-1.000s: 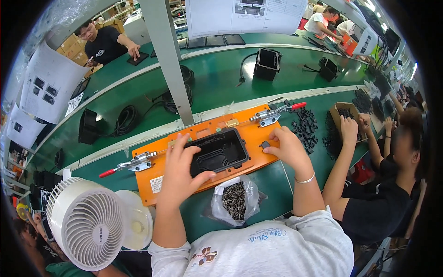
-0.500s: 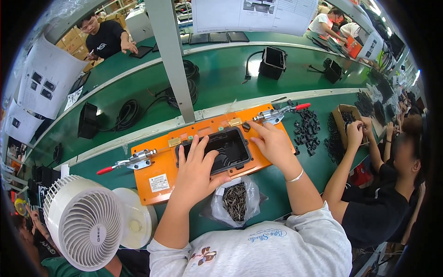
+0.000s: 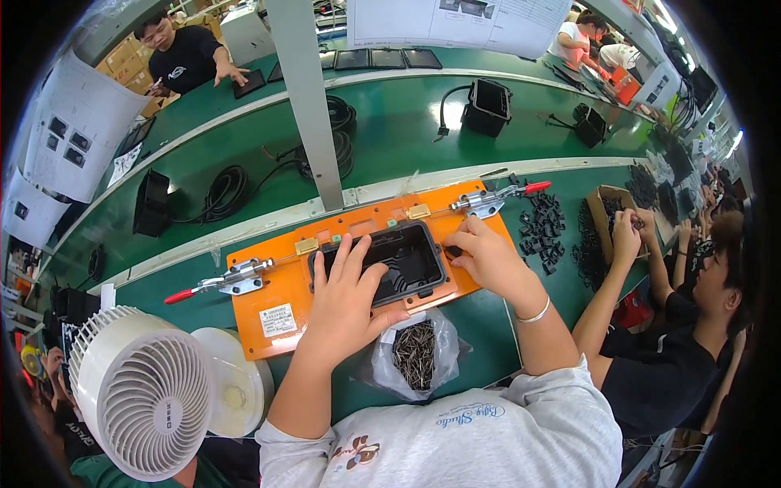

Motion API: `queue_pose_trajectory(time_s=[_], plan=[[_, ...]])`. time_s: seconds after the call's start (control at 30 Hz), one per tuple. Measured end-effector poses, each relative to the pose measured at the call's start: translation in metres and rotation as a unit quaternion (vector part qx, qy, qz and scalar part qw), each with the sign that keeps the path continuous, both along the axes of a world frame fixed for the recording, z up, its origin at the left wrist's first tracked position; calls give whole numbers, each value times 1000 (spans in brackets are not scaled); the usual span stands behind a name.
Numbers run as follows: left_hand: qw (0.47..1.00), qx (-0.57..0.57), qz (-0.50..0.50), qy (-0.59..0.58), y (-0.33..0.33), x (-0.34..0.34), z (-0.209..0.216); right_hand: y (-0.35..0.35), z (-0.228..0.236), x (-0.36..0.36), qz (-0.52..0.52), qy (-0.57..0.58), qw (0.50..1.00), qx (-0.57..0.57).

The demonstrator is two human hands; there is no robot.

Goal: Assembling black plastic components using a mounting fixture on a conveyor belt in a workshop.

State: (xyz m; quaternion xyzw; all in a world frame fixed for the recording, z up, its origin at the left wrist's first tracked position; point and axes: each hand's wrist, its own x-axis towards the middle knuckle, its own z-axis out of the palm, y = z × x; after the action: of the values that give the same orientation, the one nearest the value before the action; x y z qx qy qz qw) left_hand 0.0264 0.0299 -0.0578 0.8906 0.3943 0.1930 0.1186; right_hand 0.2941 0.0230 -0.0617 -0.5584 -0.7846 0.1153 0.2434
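Observation:
A black rectangular plastic housing [image 3: 416, 259], its hollow side up, sits in an orange fixture plate [image 3: 264, 290]. My left hand [image 3: 348, 297] lies over the housing's left part, fingers spread and hiding some of its rim. Just beyond the housing's right edge, my right hand [image 3: 486, 256] has its fingers drawn together on a small black plastic part [image 3: 454, 252], mostly hidden by the fingertips. Two toggle clamps with red handles, one left [image 3: 236, 279] and one right [image 3: 488, 199], are mounted on the plate.
A clear bag of screws [image 3: 414, 356] lies in front of the plate. A white fan [image 3: 146, 390] stands at left. Small black parts [image 3: 543, 232] are scattered at right, near a cardboard box [image 3: 606, 203] where a co-worker's hands are. A grey post [image 3: 305, 106] rises behind.
My right hand has moved from the housing's upper right corner down along its right side, its fingers drawing together on the small black part. My left hand stays on the housing.

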Motion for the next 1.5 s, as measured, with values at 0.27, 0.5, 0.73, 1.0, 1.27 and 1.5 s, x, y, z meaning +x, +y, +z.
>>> queue_pose_trajectory(time_s=[0.27, 0.5, 0.73, 1.0, 1.27, 1.5], plan=[[1000, -6, 10, -8, -2, 1, 3, 15, 19, 14, 21, -5, 998, -64], [1000, -8, 7, -9, -1, 0, 3, 63, 36, -24, 11, 377, 904, -200], [1000, -5, 2, -11, -1, 1, 4, 105, 2, -31, 92, 261, 951, -141], [1000, -6, 1, -9, 0, 1, 3, 108, 12, -31, 77, 170, 976, -117], [1000, -19, 0, 14, 0, 2, 5, 114, 16, -35, 85, 85, 985, -121], [1000, -2, 1, 12, 0, 5, 6, 107, -1, -29, 71, 111, 990, -49]])
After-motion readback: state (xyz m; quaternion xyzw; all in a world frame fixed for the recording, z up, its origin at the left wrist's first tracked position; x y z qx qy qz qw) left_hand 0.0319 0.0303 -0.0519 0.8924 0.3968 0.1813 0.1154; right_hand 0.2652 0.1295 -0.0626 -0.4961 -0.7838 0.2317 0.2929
